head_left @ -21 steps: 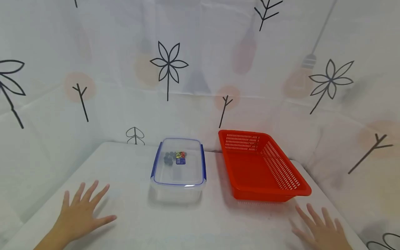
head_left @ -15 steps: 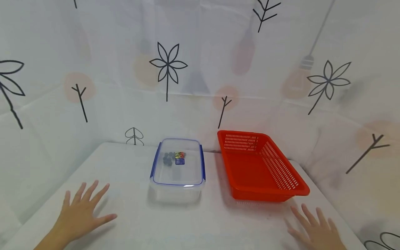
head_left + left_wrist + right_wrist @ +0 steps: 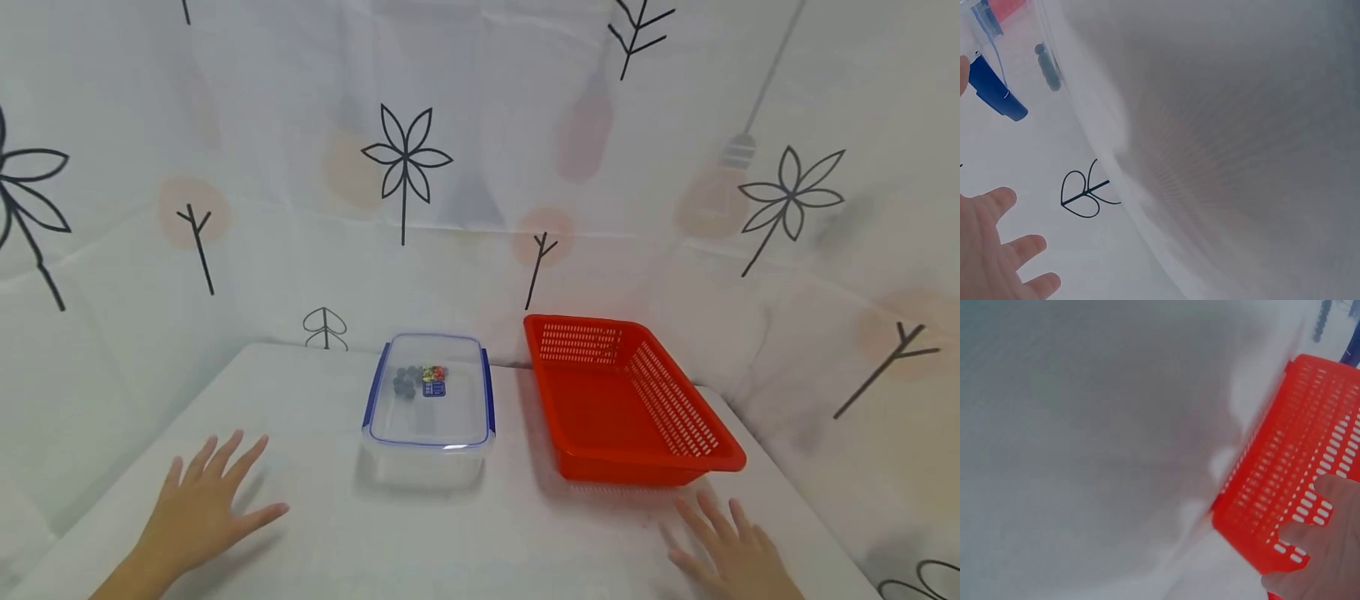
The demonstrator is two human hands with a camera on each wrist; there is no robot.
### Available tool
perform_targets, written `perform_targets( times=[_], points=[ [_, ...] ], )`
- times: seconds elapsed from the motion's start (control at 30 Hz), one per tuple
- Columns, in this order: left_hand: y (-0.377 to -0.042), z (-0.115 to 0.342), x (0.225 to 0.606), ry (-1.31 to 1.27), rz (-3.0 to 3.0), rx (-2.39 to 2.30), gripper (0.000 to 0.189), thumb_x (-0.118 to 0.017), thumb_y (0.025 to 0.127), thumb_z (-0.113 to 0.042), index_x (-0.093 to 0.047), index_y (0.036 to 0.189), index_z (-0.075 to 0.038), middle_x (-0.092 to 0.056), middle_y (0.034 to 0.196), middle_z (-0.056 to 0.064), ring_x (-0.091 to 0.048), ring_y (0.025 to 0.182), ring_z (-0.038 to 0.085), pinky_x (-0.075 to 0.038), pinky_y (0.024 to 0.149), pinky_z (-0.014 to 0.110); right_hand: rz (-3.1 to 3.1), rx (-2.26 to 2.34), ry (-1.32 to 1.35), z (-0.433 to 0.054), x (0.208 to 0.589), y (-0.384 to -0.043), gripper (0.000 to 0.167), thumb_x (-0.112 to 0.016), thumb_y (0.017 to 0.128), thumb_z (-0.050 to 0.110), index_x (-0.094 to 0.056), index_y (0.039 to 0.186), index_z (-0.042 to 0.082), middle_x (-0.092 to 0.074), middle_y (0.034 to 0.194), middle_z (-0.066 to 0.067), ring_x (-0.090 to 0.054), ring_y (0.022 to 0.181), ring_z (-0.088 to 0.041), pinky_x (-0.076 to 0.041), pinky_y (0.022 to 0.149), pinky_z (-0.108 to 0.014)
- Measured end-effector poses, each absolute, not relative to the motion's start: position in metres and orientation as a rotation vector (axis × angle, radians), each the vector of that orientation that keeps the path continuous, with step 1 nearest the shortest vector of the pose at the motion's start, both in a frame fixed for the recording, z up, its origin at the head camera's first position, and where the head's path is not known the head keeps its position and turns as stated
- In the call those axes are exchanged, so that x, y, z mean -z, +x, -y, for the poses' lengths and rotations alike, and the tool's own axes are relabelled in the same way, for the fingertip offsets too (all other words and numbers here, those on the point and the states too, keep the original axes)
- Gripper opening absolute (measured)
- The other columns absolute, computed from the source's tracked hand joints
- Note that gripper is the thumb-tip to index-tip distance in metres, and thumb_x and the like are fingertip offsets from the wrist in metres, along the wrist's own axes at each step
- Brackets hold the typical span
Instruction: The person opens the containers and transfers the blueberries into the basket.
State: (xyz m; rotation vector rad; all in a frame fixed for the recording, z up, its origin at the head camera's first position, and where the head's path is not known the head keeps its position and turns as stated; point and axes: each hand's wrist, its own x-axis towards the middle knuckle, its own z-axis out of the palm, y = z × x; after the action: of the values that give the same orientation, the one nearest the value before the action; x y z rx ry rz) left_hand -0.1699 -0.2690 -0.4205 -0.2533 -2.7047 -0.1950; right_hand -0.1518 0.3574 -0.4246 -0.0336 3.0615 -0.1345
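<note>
A clear plastic food container (image 3: 427,425) with a lid and blue side clips stands in the middle of the table. Small dark round things (image 3: 406,382), blurred through the lid, show inside it beside a coloured label. To its right sits a red plastic basket (image 3: 600,408) with slotted walls. My left hand (image 3: 198,512), fingers spread, is over the table's left side, apart from the container. At the lower right, my right hand (image 3: 738,550) has its fingers spread just in front of the basket's near corner. Neither hand holds anything.
White cloth covers the table (image 3: 300,400). Behind it hangs a pale curtain (image 3: 465,150) printed with flowers and bulbs, which also runs along the left and right sides. Basket and container stand near the table's back edge with a narrow gap between them.
My right hand has moved to the left along the front of the basket. The left hand has shifted slightly right. The container and basket have stayed in place.
</note>
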Motion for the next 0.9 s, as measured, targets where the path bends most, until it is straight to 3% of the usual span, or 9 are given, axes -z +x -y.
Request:
perform_targets(
  times=[0.47, 0.9],
  points=[
    [-0.180, 0.261, 0.421, -0.259, 2.667, 0.247, 0.086, -0.062, 0.071, -0.068, -0.047, 0.134, -0.011, -0.043, 0.133, 0.024, -0.033, 0.121, 0.048, -0.024, 0.091, 0.069, -3.125, 0.220, -0.183, -0.321, 0.421, -0.151, 0.087, -0.046, 0.081, 0.068, -0.029, 0.146, 0.013, -0.028, 0.147, -0.020, -0.017, 0.128, -0.051, -0.023, 0.089, -0.073],
    [-0.186, 0.249, 0.412, -0.227, 2.720, 0.412, 0.085, -0.059, 0.077, -0.065, -0.041, 0.139, -0.009, -0.039, 0.136, 0.025, -0.033, 0.122, 0.046, -0.030, 0.089, 0.067, -2.996, 0.428, -0.143, -0.294, 0.416, -0.157, 0.091, -0.048, 0.081, 0.067, -0.027, 0.146, 0.007, -0.029, 0.147, -0.019, -0.021, 0.130, -0.048, -0.021, 0.095, -0.070]
  ],
)
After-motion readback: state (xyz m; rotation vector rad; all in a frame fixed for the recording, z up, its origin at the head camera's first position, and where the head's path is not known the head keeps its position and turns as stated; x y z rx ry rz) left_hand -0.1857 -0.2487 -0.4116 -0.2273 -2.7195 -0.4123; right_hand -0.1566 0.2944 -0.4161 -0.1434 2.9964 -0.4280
